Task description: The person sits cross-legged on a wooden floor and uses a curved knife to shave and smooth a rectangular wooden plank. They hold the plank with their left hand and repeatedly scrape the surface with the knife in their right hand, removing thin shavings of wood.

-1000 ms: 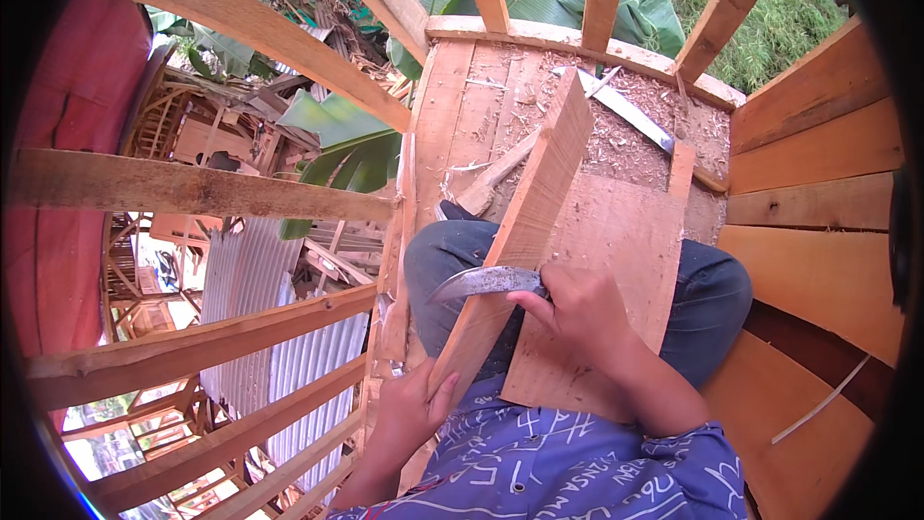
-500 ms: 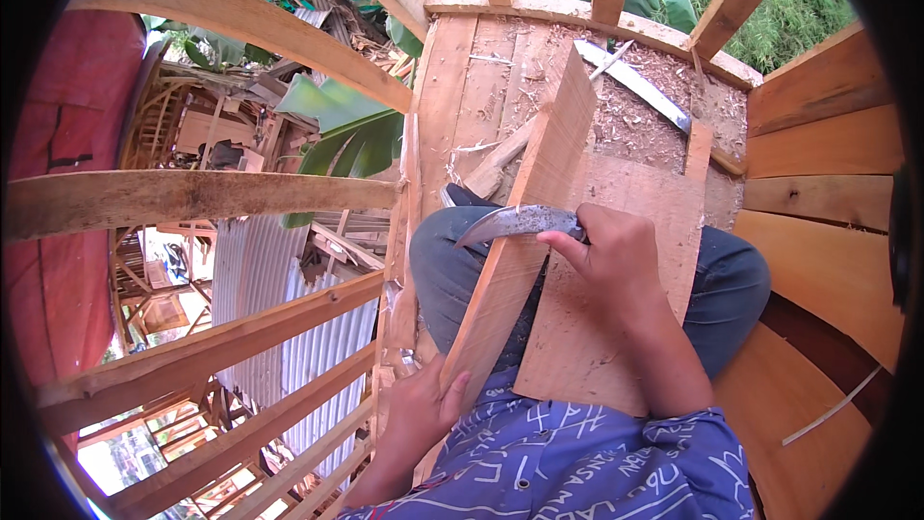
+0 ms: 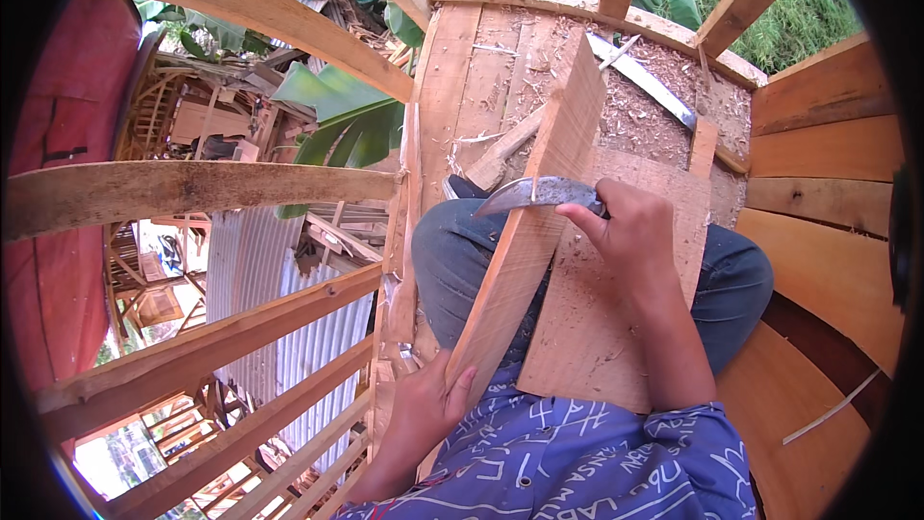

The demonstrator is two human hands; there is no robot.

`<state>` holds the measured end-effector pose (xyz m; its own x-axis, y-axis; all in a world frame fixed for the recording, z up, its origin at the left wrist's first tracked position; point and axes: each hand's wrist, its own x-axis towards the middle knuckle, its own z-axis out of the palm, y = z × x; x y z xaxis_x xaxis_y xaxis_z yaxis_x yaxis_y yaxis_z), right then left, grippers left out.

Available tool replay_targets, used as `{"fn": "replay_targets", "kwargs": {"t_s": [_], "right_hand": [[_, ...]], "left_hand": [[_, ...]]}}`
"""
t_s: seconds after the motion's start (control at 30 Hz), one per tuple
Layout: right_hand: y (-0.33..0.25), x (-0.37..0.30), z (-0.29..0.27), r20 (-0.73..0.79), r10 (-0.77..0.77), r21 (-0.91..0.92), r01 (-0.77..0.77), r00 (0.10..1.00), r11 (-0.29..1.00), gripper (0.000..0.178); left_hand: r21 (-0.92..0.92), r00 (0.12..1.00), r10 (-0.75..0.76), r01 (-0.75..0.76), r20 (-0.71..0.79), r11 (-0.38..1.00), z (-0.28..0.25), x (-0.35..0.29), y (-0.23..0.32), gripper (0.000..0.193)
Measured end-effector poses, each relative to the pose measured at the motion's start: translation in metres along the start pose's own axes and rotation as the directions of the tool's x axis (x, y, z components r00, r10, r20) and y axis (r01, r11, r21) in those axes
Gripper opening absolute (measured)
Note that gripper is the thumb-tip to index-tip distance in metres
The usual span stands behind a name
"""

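Note:
A long wooden board (image 3: 520, 260) stands on its narrow edge between my knees, slanting away from me. My left hand (image 3: 431, 403) grips its near end, thumb on one face. In my right hand (image 3: 630, 221) is a short curved knife (image 3: 539, 194), its handle hidden in my fist. The blade lies across the board's upper edge, its tip pointing left, and a small shaving sits against it. Across my lap rests a wide flat board (image 3: 616, 318), under my right forearm.
A long curved blade (image 3: 645, 82) with a wooden handle lies among shavings on the plank floor (image 3: 448, 77). Wooden slats (image 3: 192, 191) form the open left side, with corrugated metal sheets (image 3: 245, 279) below. Planks (image 3: 818, 149) wall the right. A wooden stick (image 3: 510, 146) lies beyond my knee.
The knife and my right hand have shifted slightly away from me and to the right along the board's edge. My left hand keeps its hold on the near end.

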<state>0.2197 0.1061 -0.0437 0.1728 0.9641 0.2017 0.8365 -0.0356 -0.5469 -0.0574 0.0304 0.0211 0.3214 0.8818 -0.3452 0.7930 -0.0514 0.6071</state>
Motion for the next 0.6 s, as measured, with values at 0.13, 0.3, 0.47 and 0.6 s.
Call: {"fn": "replay_targets", "kwargs": {"t_s": [0.13,0.3,0.47,0.6], "right_hand": [[-0.001,0.004,-0.001,-0.013,-0.017,-0.007,0.017,1.0,1.0,0.055],[0.0,0.004,0.003,-0.021,-0.013,-0.039,0.012,1.0,0.999,0.056],[0.002,0.005,-0.001,0.082,0.082,0.065,-0.087,0.993,0.994,0.05],[0.017,0.011,-0.033,0.543,-0.022,0.47,-0.282,0.84,0.837,0.034]], "left_hand": [[-0.01,1.0,-0.004,0.004,0.002,1.0,0.0,0.0,-0.002,0.024],[-0.024,1.0,-0.011,0.012,0.008,1.0,0.0,0.003,0.0,0.024],[-0.03,0.999,-0.03,0.03,0.025,0.999,0.001,0.003,-0.003,0.024],[-0.033,1.0,-0.025,0.025,0.006,0.999,0.002,0.0,-0.013,0.026]]}}
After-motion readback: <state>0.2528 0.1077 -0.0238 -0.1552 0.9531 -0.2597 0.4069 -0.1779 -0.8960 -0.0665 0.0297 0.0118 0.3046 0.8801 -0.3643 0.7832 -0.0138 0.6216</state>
